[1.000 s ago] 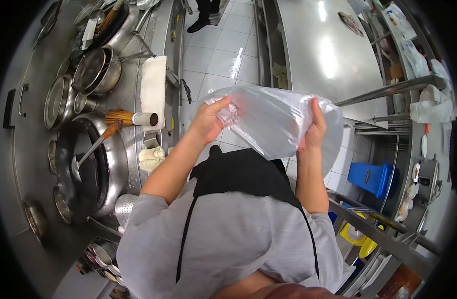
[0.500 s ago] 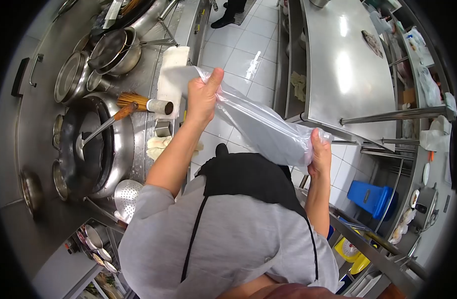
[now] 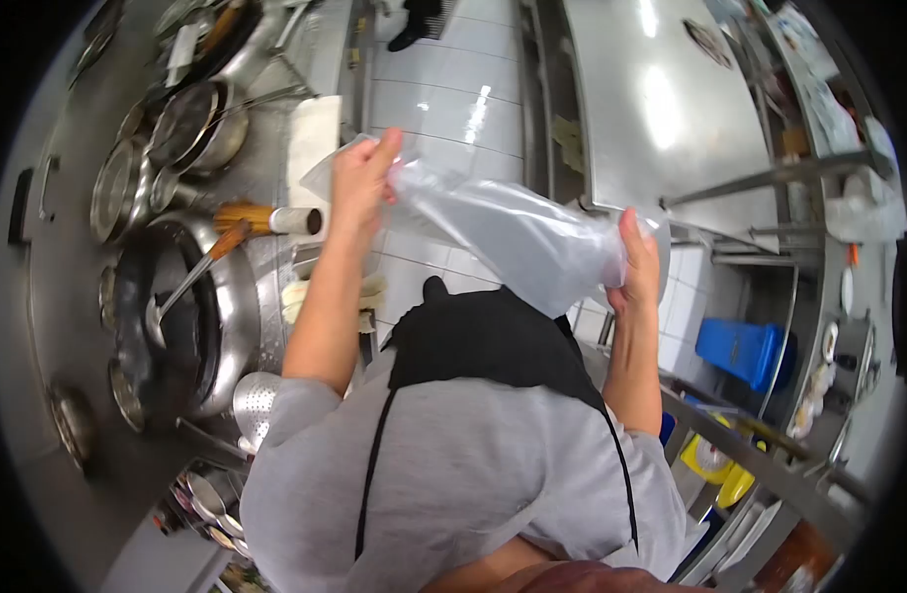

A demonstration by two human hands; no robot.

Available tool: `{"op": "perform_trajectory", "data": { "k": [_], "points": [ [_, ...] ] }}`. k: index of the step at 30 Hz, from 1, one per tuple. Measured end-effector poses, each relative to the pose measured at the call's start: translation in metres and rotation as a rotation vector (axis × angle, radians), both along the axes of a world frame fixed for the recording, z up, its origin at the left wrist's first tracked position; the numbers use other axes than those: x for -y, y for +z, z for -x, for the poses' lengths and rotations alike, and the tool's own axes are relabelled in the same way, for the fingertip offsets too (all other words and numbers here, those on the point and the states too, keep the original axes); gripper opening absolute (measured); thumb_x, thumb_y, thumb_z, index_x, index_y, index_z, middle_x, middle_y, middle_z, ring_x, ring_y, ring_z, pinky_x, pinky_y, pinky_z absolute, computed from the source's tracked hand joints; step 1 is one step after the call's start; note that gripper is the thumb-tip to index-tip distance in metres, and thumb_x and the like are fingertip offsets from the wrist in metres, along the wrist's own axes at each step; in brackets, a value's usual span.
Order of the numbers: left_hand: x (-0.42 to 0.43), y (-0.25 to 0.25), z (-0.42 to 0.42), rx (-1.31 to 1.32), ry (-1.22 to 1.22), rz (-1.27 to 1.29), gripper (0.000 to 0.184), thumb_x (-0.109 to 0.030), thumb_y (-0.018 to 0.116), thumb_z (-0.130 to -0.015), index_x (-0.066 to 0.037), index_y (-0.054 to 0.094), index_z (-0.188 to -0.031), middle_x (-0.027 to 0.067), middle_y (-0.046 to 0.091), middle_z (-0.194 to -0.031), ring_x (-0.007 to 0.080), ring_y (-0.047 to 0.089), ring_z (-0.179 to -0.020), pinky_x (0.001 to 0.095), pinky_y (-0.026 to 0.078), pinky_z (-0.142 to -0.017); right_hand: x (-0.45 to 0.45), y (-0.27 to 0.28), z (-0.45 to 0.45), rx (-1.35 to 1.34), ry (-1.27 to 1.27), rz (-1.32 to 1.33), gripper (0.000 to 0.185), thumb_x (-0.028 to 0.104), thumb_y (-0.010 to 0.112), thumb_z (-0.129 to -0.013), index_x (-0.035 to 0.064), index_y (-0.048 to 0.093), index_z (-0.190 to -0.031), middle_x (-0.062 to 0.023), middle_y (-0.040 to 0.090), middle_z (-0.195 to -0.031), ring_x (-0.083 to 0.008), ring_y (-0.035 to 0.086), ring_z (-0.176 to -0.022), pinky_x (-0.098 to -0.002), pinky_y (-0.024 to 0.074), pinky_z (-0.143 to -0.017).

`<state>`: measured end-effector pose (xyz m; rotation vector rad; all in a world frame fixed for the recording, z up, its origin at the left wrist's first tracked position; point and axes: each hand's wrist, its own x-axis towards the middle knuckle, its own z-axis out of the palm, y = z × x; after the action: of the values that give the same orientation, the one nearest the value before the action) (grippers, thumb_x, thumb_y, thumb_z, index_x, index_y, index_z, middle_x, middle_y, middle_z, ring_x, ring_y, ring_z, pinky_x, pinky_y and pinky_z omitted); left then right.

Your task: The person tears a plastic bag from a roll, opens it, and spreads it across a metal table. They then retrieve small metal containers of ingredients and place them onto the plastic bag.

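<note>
A clear plastic bag (image 3: pixel 532 237) is stretched between my two hands, above the floor and in front of the black apron (image 3: pixel 483 346). My left hand (image 3: pixel 364 183) is closed round one gathered end, its thumb pointing up, and a flap of the plastic sticks out to its left. Around the other end, lower and to the right, the fingers of my right hand (image 3: pixel 633 262) are closed, thumb up as well. Some of the plastic shows beyond my right hand. The fingers' far sides are partly hidden.
On the left stand a wok (image 3: pixel 167 316) with a ladle (image 3: pixel 191 282), a bamboo brush (image 3: pixel 265 218) and pots (image 3: pixel 201 128). A steel table (image 3: pixel 671 109) is at the upper right, a blue bin (image 3: pixel 738 348) at the right. Another person's shoe (image 3: pixel 406 38) shows at the top.
The bag was spread wide, then drawn into a narrower, slanting band between my hands. My left hand has risen and moved left. The view shifted right and back.
</note>
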<state>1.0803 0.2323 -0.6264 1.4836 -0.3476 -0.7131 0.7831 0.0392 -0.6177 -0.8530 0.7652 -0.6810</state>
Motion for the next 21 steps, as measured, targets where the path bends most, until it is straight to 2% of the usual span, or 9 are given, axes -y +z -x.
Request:
{"op": "perform_trajectory", "data": {
  "k": [1, 3, 4, 7, 9, 12, 14, 16, 21],
  "points": [
    [0.004, -0.003, -0.001, 0.072, -0.016, -0.135, 0.035, -0.036, 0.07, -0.088, -0.004, 0.066, -0.075, 0.0023, 0.059, -0.058, 0.0113, 0.055, -0.049, 0.027, 0.042, -0.048, -0.004, 0.009, -0.002, 0.053, -0.042, -0.025, 0.023, 0.027, 0.071, -0.089, 0.0056, 0.065, -0.085, -0.0017, 0.066, -0.08, -0.0103, 0.061, -0.069, -0.0277, 0.0494, -0.063],
    [0.002, -0.004, -0.006, 0.65, -0.067, -0.519, 0.042, -0.041, 0.069, -0.087, -0.003, 0.064, -0.07, 0.0021, 0.05, -0.048, 0.0152, 0.049, -0.045, 0.0305, 0.042, -0.049, -0.009, 0.032, -0.009, 0.032, 0.01, 0.044, 0.02, 0.024, 0.073, -0.088, 0.0055, 0.065, -0.084, -0.0003, 0.064, -0.079, -0.0097, 0.06, -0.069, -0.0271, 0.0494, -0.063],
    [-0.001, 0.003, 0.0, 0.807, -0.02, -0.701, 0.037, -0.038, 0.071, -0.085, -0.002, 0.065, -0.077, 0.0045, 0.054, -0.056, 0.0193, 0.051, -0.05, 0.0346, 0.045, -0.054, -0.008, 0.031, -0.01, 0.046, 0.045, 0.096, 0.02, 0.024, 0.073, -0.087, 0.0055, 0.065, -0.085, -0.0001, 0.064, -0.078, -0.0095, 0.06, -0.069, -0.027, 0.0494, -0.063],
    [0.006, 0.035, 0.039, 0.877, 0.166, -0.325, 0.033, -0.035, 0.075, -0.082, -0.003, 0.067, -0.085, 0.0072, 0.063, -0.074, 0.0225, 0.06, -0.064, 0.0345, 0.048, -0.059, -0.008, 0.026, -0.026, 0.093, 0.13, 0.16, 0.02, 0.024, 0.074, -0.086, 0.0061, 0.065, -0.084, 0.0006, 0.063, -0.076, -0.0084, 0.058, -0.067, -0.0264, 0.0484, -0.061],
    [0.017, 0.052, 0.073, 1.091, -0.048, -0.01, 0.031, -0.029, 0.077, -0.079, -0.004, 0.067, -0.094, 0.0093, 0.065, -0.089, 0.0235, 0.064, -0.075, 0.0337, 0.049, -0.063, -0.018, 0.034, -0.049, 0.102, 0.108, 0.098, 0.021, 0.025, 0.076, -0.085, 0.0069, 0.065, -0.083, 0.0007, 0.062, -0.075, -0.0074, 0.057, -0.066, -0.0258, 0.0469, -0.059],
    [0.052, 0.062, 0.12, 1.242, -0.094, 0.168, 0.027, -0.022, 0.077, -0.08, -0.003, 0.066, -0.097, 0.0096, 0.064, -0.088, 0.0211, 0.062, -0.074, 0.0305, 0.048, -0.061, -0.031, 0.047, -0.082, 0.049, -0.022, 0.057, 0.031, 0.033, 0.073, -0.088, 0.0109, 0.061, -0.07, 0.0032, 0.057, -0.066, -0.0047, 0.049, -0.057, -0.024, 0.0373, -0.049],
    [0.058, 0.039, 0.123, 1.082, -0.167, 0.235, 0.025, -0.018, 0.075, -0.082, -0.001, 0.066, -0.097, 0.0099, 0.064, -0.084, 0.0169, 0.061, -0.071, 0.0292, 0.047, -0.059, -0.024, 0.034, -0.09, 0.107, 0.026, 0.136, 0.038, 0.038, 0.071, -0.089, 0.0125, 0.058, -0.063, 0.0047, 0.053, -0.06, -0.0038, 0.044, -0.052, -0.0235, 0.0317, -0.045],
    [0.049, 0.032, 0.095, 0.824, -0.274, 0.046, 0.02, -0.014, 0.072, -0.086, -0.001, 0.066, -0.1, 0.006, 0.064, -0.078, 0.0106, 0.059, -0.066, 0.0262, 0.046, -0.056, -0.013, 0.033, -0.084, 0.015, 0.063, 0.201, 0.043, 0.041, 0.068, -0.09, 0.0128, 0.056, -0.06, 0.0057, 0.049, -0.056, -0.0033, 0.04, -0.048, -0.0235, 0.028, -0.043],
    [0.049, 0.06, 0.023, 0.086, 0.042, 0.436, 0.012, -0.012, 0.06, -0.096, -0.004, 0.062, -0.086, -0.0003, 0.064, -0.078, 0.0062, 0.059, -0.066, 0.0215, 0.047, -0.057, 0.01, 0.013, -0.044, -0.064, 0.151, 0.235, 0.042, 0.04, 0.065, -0.092, 0.0097, 0.058, -0.065, 0.0044, 0.048, -0.052, -0.0043, 0.035, -0.041, -0.0242, 0.0237, -0.038]
  ]
}}
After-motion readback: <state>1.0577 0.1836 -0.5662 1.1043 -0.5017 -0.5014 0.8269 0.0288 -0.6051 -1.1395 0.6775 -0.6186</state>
